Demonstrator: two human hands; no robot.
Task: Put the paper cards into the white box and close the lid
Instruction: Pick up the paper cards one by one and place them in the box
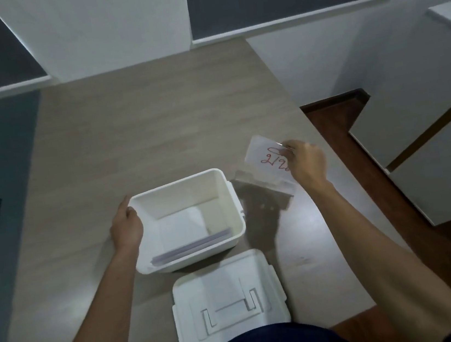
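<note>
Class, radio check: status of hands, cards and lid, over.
Left hand against left wall of white box; right hand pinches a red-marked paper card right of the box. Cards already inside. Lid off, on table nearside; opening unobstructed.

Both bare forearms reach forward from the lower edge of view. The left hand (pixel 127 227) lies flat, fingers straight (thumb tip turned inward), pressed against the box (pixel 228 204) side. The right hand (pixel 307 161) is held further out, fingers curled, pinching a card (pixel 259 152).
</note>
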